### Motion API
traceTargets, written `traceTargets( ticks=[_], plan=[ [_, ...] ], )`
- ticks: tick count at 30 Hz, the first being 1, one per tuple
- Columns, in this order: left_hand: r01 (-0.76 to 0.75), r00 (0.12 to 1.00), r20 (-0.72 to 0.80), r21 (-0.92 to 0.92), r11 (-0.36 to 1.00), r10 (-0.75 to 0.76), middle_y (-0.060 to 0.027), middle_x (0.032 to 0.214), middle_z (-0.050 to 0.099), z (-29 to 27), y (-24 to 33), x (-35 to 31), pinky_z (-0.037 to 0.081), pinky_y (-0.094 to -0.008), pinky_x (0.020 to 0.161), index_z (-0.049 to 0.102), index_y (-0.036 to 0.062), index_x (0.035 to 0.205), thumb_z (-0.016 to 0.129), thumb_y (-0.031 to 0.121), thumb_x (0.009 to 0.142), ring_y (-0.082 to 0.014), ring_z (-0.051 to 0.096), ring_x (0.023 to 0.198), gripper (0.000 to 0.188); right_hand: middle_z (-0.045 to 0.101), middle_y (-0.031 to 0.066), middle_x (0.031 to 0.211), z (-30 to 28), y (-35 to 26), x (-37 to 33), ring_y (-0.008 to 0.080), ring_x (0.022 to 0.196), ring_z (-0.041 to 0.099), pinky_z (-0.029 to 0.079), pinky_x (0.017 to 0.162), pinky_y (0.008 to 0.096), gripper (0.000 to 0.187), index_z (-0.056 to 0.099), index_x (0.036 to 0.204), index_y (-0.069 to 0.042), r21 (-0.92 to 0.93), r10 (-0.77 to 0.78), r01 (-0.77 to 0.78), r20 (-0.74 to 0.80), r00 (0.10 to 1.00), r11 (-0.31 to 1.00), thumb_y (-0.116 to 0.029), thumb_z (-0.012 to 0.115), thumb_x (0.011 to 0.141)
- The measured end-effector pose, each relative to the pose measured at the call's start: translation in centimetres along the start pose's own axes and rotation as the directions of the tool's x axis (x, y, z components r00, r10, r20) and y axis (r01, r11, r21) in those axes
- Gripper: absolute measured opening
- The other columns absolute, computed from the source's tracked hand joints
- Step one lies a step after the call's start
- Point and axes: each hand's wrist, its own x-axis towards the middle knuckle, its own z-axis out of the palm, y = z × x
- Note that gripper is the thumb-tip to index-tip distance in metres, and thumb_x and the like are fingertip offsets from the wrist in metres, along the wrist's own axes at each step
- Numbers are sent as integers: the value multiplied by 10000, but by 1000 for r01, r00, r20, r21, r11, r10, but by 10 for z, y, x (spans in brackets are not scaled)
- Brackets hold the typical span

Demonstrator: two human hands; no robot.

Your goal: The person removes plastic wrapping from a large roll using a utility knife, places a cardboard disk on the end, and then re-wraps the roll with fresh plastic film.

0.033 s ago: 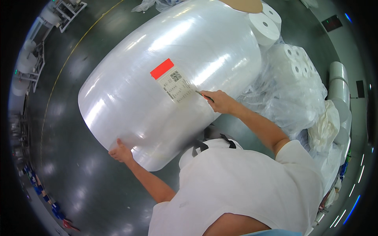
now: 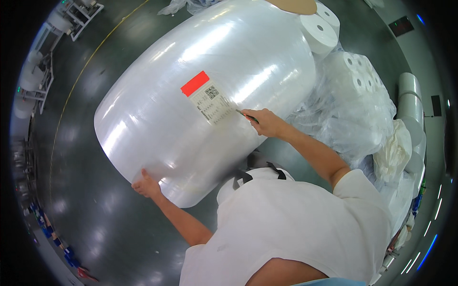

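Note:
A big roll of clear plastic film [image 2: 157, 109] lies slantwise in front of me. On its upper side sits a white label [image 2: 212, 105] with a square code, and a red strip [image 2: 195, 83] is stuck at the label's far end. Just right of the label, my right hand [image 2: 268, 123] is closed around a slim dark utility knife [image 2: 251, 117], its tip at the film by the label's edge. My left hand [image 2: 147, 185] rests against the roll's near left rim, thumb apart from the fingers and nothing held; its fingertips are partly hard to see.
White rolls [image 2: 318, 34] with cored ends stand beyond the roll's far right end. Wrapped white rolls [image 2: 355, 78] and loose plastic sheeting [image 2: 329, 124] are piled at my right. White machine frames [image 2: 45, 88] line the far left, past a yellow floor line [image 2: 87, 62].

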Motion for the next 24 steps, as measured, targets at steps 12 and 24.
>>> traceTargets(
  ticks=[12, 24],
  plan=[
    [-40, 999, 1, 1, 999, 40, -350, 1647, 336, 1, -8, 6, 405, -617, 1199, 184, -127, 1628, 559, 866, 921, -515, 374, 1520, 1276, 644, 125, 979, 40, -31, 1, 309, 883, 714, 605, 664, 419, 422, 628, 1344, -188, -575, -398, 456, 233, 887, 679, -88, 677, 937],
    [-58, 998, 28, -41, 997, 59, -379, 1608, 378, -7, -3, 4, 417, -615, 1199, 182, -145, 1622, 615, 832, 914, -545, 438, 1464, 1282, 643, 116, 1039, -9, -1, 15, 308, 889, 722, 627, 690, 411, 439, 606, 1375, -233, -702, -308, 455, 337, 890, 547, -109, 659, 957]
  ],
)
